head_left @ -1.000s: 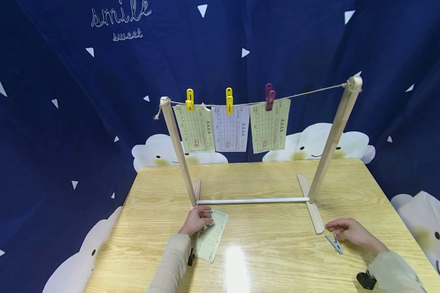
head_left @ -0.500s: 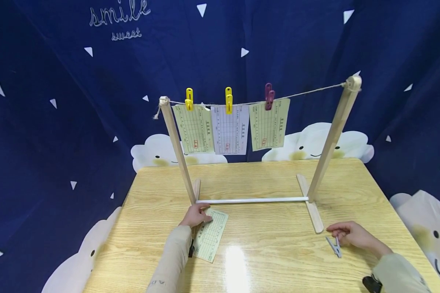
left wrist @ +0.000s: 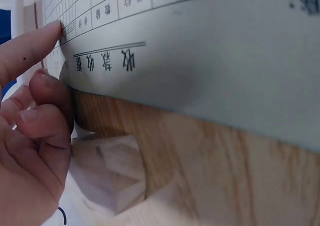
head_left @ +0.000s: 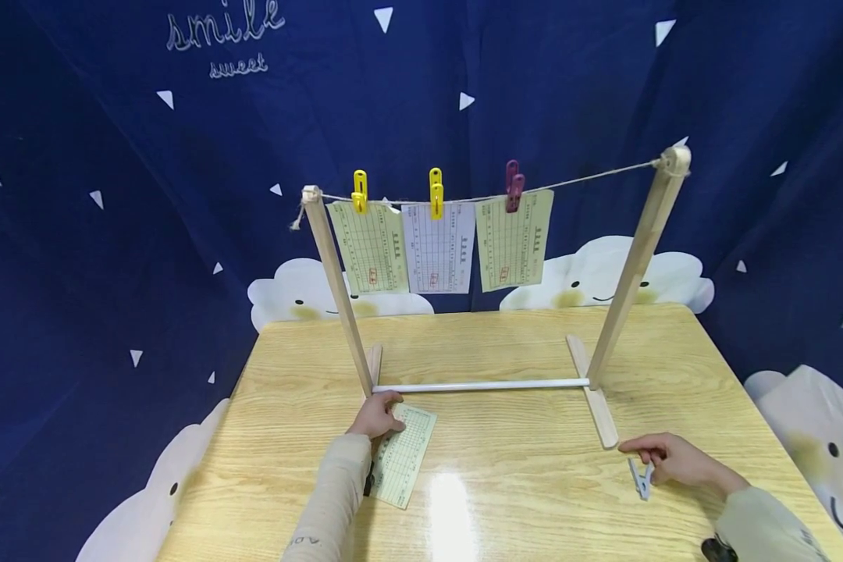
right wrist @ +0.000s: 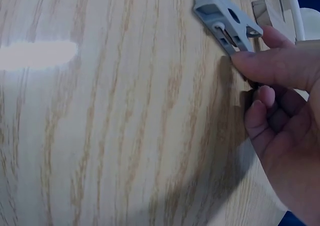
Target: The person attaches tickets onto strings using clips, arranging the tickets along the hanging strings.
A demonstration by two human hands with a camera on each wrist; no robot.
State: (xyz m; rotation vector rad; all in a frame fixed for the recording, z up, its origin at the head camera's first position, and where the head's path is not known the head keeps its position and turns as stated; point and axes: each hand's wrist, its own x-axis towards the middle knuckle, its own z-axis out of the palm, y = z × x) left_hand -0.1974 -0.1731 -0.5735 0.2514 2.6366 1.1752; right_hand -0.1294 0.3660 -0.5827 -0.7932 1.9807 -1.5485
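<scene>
A pale green printed form slip (head_left: 402, 464) lies at the table's left, near the rack's left foot. My left hand (head_left: 376, 415) pinches its upper left edge; in the left wrist view, one finger lies on the print (left wrist: 107, 10) while others curl below the edge. At the right, my right hand (head_left: 681, 460) holds a grey-blue clothespin (head_left: 642, 482) by one end. The right wrist view shows thumb and index finger pinching that clothespin (right wrist: 222, 18), its other end pointing away from the hand. The remaining fingers are curled.
A wooden rack with left post (head_left: 339, 293), right post (head_left: 635, 269) and white crossbar (head_left: 481, 385) stands on the table (head_left: 520, 460). Its string (head_left: 590, 178) carries three forms (head_left: 439, 254) under two yellow clothespins (head_left: 436, 193) and a purple one (head_left: 514, 187). A blue curtain (head_left: 569, 86) hangs behind.
My left hand has shifted slightly up and left, its fingers closing at the slip's edge. My right hand has lowered a little, and the clothespin has turned in its fingers.
</scene>
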